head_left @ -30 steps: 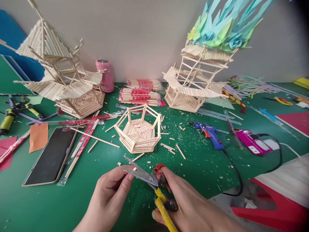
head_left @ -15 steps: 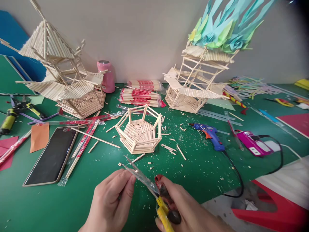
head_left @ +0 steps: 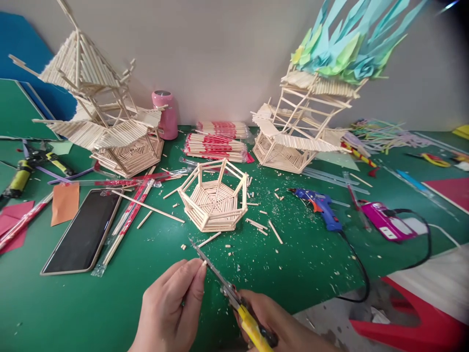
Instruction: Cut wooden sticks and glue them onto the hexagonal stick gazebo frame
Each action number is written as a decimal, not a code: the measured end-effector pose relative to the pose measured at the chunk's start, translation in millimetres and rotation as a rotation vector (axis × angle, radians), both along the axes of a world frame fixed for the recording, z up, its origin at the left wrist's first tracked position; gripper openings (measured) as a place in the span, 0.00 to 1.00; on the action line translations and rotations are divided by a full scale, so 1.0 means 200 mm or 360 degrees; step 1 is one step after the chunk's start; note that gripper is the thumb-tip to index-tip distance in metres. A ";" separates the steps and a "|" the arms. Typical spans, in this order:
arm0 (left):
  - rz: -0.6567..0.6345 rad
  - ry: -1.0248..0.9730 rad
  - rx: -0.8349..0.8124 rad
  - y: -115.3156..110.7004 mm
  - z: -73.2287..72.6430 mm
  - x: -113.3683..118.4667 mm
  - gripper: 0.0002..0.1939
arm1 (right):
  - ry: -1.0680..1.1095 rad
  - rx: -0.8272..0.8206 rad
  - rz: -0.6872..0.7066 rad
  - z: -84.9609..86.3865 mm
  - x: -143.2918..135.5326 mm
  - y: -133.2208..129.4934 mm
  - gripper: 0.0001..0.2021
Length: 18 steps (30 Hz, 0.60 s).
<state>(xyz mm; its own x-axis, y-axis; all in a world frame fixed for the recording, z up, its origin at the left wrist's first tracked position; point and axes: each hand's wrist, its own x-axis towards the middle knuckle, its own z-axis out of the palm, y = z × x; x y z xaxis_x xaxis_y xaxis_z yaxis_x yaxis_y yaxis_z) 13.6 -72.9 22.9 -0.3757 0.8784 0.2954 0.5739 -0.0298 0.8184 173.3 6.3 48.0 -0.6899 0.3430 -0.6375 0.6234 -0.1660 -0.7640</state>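
My left hand (head_left: 170,300) is closed in a pinch on a thin wooden stick (head_left: 204,263); only its pale tip shows past my thumb and forefinger. My right hand (head_left: 273,315) is wrapped round the yellow handle of a pair of scissors (head_left: 223,282). The blades lie together and cross right by the stick's tip. Just beyond them stands a small open polygonal frame (head_left: 216,203), built of wooden sticks with a spiral-patterned floor. Short cut bits of stick (head_left: 256,224) lie around it.
Two stick pavilions stand behind, one left (head_left: 110,127) and one right (head_left: 300,127), the latter topped with blue-green paper. A phone (head_left: 81,232) lies left; a blue glue gun (head_left: 318,205) with a cord lies right. Packs of sticks (head_left: 216,145) and a pink bottle (head_left: 166,115) are behind.
The scissor blades, spread around the stick earlier, are now closed. The bit of stick beyond my left fingertips is shorter. The view has shifted slightly.
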 end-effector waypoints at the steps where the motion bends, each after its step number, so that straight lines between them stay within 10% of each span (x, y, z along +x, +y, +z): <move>1: 0.0012 -0.0015 -0.0002 0.00 0.00 0.00 0.09 | 0.0017 -0.0023 0.0004 -0.01 0.00 0.01 0.10; 6: -0.0027 -0.0046 -0.0119 0.01 0.00 -0.03 0.11 | 0.0017 -0.0055 0.0156 -0.01 0.00 0.03 0.10; 13: -0.0019 -0.0026 -0.0435 0.00 -0.02 -0.12 0.14 | -0.0479 0.1158 0.0252 -0.03 -0.01 0.07 0.10; 18: 0.0222 0.0047 -0.0446 -0.07 -0.08 -0.20 0.12 | -0.0609 0.1531 0.0447 -0.09 -0.05 0.10 0.13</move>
<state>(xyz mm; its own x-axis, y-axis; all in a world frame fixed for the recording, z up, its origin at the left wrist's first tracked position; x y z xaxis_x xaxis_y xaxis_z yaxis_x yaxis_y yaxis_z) -25.6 -86.0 7.7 -0.4930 0.8679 0.0618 0.5804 0.2751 0.7664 162.8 27.0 30.4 -0.6339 0.6767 -0.3744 0.7714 0.5880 -0.2432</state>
